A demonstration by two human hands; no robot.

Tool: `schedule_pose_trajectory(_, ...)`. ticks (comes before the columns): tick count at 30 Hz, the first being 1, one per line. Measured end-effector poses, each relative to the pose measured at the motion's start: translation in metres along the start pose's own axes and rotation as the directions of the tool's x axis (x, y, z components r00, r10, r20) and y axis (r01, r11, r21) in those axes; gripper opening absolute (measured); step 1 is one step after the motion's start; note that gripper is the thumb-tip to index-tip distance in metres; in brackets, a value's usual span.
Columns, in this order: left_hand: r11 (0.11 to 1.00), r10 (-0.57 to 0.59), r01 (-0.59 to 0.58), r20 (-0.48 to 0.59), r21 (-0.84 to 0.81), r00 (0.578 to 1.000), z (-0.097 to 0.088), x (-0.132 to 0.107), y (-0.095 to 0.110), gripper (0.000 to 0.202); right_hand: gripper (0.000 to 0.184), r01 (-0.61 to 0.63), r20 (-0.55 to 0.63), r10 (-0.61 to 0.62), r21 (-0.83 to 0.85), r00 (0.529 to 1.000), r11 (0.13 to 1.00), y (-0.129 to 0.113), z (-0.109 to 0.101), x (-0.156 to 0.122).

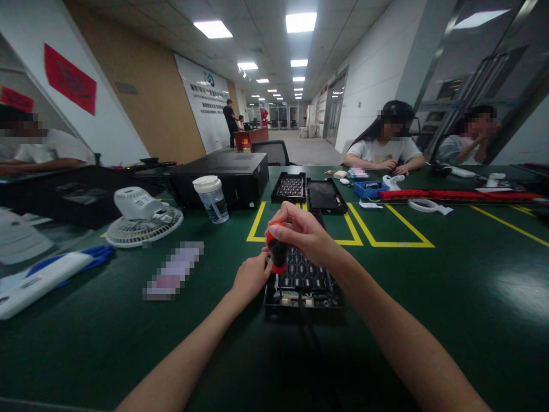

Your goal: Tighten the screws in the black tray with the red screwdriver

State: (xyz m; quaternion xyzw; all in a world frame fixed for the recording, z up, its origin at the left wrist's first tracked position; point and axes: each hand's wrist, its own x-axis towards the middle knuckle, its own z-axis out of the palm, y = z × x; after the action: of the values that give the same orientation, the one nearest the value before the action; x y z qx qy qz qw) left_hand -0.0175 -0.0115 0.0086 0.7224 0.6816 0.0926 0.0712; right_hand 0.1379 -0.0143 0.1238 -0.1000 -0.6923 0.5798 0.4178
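My right hand is closed round the handle of a screwdriver, red and black, held upright with its shaft down. The tip meets the near left part of a black case, whose inside shows rows of dark rounded cells and a strip of small parts along the near edge. My left hand grips the left side of this case, its fingertips partly hidden behind the screwdriver. Beyond my hands lies an open black bit box with small pieces in rows, beside its dark lid or second half.
On the green table are yellow tape outlines. To the left are a white fan, a lidded clear cup, a black computer case and a blurred-out flat item. A blue tray and tape roll lie right. People sit around.
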Motion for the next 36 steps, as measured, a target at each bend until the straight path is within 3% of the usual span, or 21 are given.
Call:
schedule_pose_trajectory(12,1.0,-0.011,0.011,-0.008,0.009,1.0,-0.001,0.0,0.002,0.033,0.021,0.074,-0.136,-0.124,-0.325,0.983,0.943,-0.003,0.003,0.0)
schedule_pose_trajectory(21,1.0,0.003,-0.003,-0.015,0.004,1.0,-0.001,-0.001,0.002,0.032,0.023,0.06,-0.202,-0.224,-0.602,0.953,0.796,-0.005,0.009,-0.002)
schedule_pose_trajectory(36,0.999,-0.036,0.036,0.002,-0.014,0.999,-0.007,-0.003,0.008,0.028,0.025,-0.023,-0.305,-0.336,-0.769,0.891,0.638,-0.008,0.018,-0.005)
